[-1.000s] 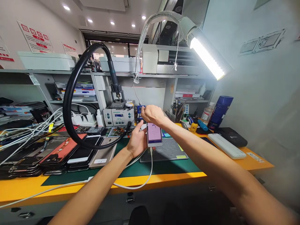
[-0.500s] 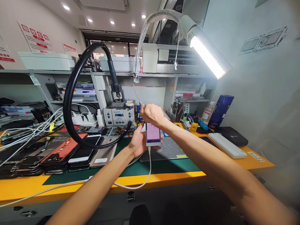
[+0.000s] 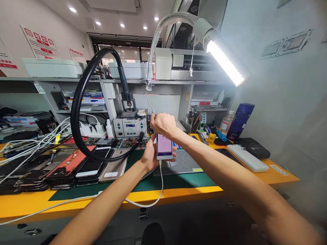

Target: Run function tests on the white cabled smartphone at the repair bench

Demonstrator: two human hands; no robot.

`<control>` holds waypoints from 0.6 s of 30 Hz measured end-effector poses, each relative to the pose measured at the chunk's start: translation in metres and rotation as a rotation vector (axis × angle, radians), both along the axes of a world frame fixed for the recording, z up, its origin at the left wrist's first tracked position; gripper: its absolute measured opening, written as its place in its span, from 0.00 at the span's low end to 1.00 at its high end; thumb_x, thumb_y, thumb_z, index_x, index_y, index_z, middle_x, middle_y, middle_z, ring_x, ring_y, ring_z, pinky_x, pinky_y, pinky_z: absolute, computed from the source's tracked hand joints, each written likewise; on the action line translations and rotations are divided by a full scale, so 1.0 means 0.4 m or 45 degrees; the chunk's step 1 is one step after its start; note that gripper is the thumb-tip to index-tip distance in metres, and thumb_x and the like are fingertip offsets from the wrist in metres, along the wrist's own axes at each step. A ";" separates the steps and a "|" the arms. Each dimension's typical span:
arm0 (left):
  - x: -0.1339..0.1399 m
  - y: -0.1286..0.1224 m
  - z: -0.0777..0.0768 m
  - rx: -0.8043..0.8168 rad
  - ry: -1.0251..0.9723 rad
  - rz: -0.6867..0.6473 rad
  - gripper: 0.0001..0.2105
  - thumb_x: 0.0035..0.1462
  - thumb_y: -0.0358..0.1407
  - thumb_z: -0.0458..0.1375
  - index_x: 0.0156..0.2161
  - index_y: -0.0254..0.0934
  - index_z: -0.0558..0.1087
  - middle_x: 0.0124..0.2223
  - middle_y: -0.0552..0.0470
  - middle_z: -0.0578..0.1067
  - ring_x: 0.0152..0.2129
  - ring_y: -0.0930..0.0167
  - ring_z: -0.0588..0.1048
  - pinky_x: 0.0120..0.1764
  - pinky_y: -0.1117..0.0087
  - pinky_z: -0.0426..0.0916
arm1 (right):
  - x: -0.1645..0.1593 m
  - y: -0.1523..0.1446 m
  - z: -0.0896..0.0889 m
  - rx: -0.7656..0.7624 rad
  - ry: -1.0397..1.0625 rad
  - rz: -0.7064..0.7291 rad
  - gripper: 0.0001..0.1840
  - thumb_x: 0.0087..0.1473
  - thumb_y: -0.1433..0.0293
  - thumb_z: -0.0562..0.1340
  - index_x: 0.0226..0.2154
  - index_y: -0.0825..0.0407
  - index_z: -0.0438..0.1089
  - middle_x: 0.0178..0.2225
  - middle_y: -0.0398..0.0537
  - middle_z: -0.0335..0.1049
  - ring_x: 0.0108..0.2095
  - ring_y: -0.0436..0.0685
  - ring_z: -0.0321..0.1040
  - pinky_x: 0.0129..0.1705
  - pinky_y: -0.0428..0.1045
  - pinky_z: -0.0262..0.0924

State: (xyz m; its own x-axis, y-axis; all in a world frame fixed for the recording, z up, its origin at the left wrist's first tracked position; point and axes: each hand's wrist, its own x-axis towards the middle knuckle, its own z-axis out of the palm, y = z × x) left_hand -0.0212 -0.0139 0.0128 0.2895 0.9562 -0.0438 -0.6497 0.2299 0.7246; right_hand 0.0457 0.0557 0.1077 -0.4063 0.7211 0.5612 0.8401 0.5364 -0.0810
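My left hand is wrapped round a white smartphone, which it holds up above the bench with the lit pinkish screen facing me. Plugged into the phone's bottom edge is a white charging cable, looping down over the table's front. My right hand is curled closed over the phone's upper end and covers that part of the screen. Its fingertips are hidden, so whatever it grips cannot be made out.
Stacks of phones and tangled white cables fill the left side. A black hose arches from a hot-air station. A lit lamp hangs above right. Beneath my hands lies a perforated mat; bottles and a white bar-shaped case stand right.
Both hands and the phone have shifted slightly left and up in the view. The left hand keeps its hold, and the right hand stays curled over the phone's top.
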 end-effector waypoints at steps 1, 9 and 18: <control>0.000 -0.001 0.001 -0.002 0.016 0.011 0.32 0.68 0.56 0.44 0.53 0.29 0.75 0.41 0.32 0.82 0.30 0.55 0.82 0.33 0.54 0.78 | 0.002 -0.003 0.007 -0.022 -0.020 0.018 0.29 0.69 0.62 0.46 0.35 0.58 0.77 0.36 0.64 0.80 0.37 0.63 0.78 0.39 0.51 0.64; 0.001 -0.008 0.006 0.029 0.054 0.057 0.35 0.68 0.58 0.42 0.47 0.26 0.77 0.38 0.31 0.81 0.28 0.55 0.81 0.29 0.53 0.77 | 0.026 -0.019 0.040 -0.025 -0.159 0.091 0.30 0.71 0.63 0.43 0.43 0.61 0.77 0.39 0.67 0.80 0.40 0.62 0.77 0.41 0.51 0.62; -0.011 -0.008 -0.002 0.080 0.038 -0.030 0.27 0.69 0.49 0.44 0.54 0.30 0.76 0.42 0.34 0.82 0.34 0.55 0.82 0.37 0.54 0.77 | 0.027 0.004 0.013 -0.022 -0.129 0.097 0.33 0.71 0.62 0.41 0.39 0.56 0.78 0.38 0.62 0.80 0.36 0.62 0.77 0.37 0.52 0.62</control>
State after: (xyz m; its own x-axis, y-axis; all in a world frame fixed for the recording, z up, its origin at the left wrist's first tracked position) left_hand -0.0255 -0.0170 0.0122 0.3111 0.9504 0.0070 -0.6223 0.1982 0.7573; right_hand 0.0567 0.0572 0.1130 -0.5140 0.6955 0.5021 0.8015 0.5979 -0.0076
